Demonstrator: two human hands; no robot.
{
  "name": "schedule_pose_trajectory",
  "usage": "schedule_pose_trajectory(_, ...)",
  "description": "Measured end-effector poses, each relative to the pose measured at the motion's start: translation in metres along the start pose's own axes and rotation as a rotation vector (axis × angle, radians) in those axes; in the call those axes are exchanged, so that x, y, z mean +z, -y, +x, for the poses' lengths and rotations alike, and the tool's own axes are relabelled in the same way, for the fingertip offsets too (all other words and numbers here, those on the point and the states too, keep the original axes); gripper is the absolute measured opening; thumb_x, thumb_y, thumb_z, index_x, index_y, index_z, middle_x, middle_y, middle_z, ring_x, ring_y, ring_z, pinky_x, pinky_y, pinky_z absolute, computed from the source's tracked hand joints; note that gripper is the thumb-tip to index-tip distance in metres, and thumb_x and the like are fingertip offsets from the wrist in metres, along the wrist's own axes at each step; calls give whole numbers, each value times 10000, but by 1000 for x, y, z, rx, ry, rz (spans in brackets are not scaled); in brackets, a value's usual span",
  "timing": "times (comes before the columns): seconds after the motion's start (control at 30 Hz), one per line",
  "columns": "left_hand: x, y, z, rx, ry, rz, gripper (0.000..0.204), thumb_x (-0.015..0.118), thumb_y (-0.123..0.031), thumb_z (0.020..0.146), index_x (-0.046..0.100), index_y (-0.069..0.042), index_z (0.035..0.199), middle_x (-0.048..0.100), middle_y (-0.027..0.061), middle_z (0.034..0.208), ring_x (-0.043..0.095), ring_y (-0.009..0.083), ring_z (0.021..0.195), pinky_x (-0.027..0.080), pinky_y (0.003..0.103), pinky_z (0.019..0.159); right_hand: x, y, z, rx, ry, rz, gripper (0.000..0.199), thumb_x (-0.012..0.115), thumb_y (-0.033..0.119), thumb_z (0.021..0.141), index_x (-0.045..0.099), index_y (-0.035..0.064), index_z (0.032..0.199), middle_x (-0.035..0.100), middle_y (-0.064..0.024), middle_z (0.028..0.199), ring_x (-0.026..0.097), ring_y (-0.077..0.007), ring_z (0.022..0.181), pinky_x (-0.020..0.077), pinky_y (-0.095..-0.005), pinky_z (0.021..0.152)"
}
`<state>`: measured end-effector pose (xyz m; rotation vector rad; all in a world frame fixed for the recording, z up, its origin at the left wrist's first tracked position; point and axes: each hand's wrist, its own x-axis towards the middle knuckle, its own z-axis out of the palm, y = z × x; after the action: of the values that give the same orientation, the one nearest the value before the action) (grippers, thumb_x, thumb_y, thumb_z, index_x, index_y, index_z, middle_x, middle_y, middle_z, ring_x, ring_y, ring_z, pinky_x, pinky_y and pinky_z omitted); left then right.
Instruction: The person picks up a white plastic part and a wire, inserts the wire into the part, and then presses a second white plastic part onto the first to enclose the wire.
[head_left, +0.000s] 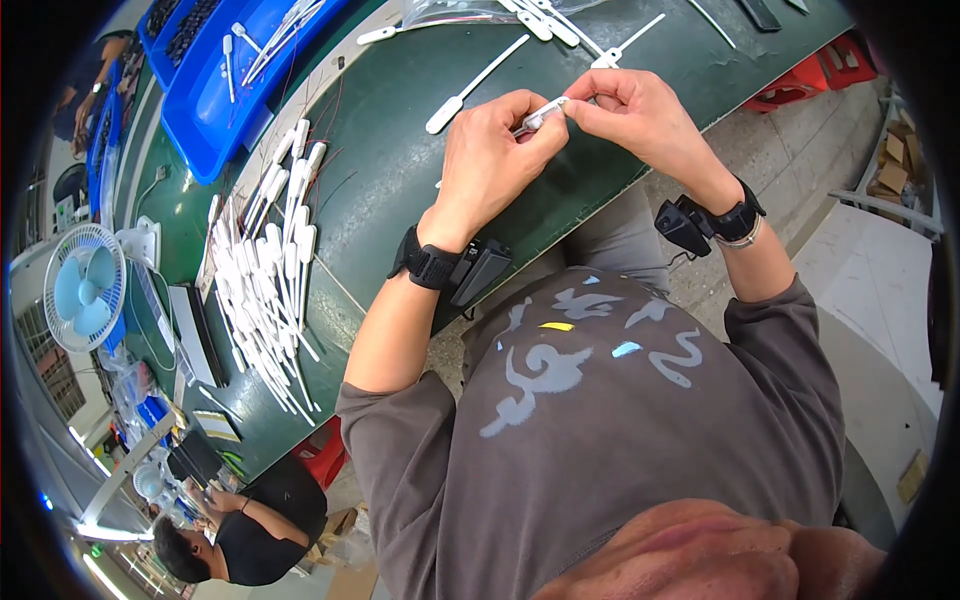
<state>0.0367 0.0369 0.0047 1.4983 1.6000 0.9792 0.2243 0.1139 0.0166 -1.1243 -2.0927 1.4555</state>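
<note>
Above the near edge of the green table, my left hand [482,165] is closed round a small white plastic piece [541,115], which pokes out between thumb and forefinger. My right hand [645,122] pinches at the far end of that piece with thumb and fingertip; its other fingers are curled. The fingers cover most of the piece, so its full shape is hidden. Just beyond my left hand lies a white paddle-shaped part with a thin stem [445,114]. Another such part [607,58] lies beyond my right hand.
To the left spreads a big pile of white stemmed parts [265,265] with thin wires. Blue bins [205,145] hold more parts at the far left. A fan [85,285] stands beyond the pile. A co-worker [265,520] sits lower left. Red stools [815,80] stand by the table's right end.
</note>
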Motion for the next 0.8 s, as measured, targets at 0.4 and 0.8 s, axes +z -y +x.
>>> schedule_pose_trajectory(0.4, -13, -4, 0, -127, 191, -319, 300, 658, -257, 910, 643, -12, 738, 495, -75, 618, 411, 16, 603, 334, 232, 532, -18, 17, -10, -211, 43, -57, 112, 658, 105, 956, 685, 15, 1017, 397, 89, 638, 322, -13, 587, 279, -217, 541)
schedule_pose_trajectory(0.8, -10, -3, 0, -141, 224, -298, 351, 670, -278, 911, 590, -22, 684, 468, -77, 615, 384, 18, 600, 312, 237, 524, -16, 14, -6, -421, -28, -240, 97, 682, 36, 912, 691, 18, 1006, 551, 4, 721, 425, -59, 591, 348, -232, 544)
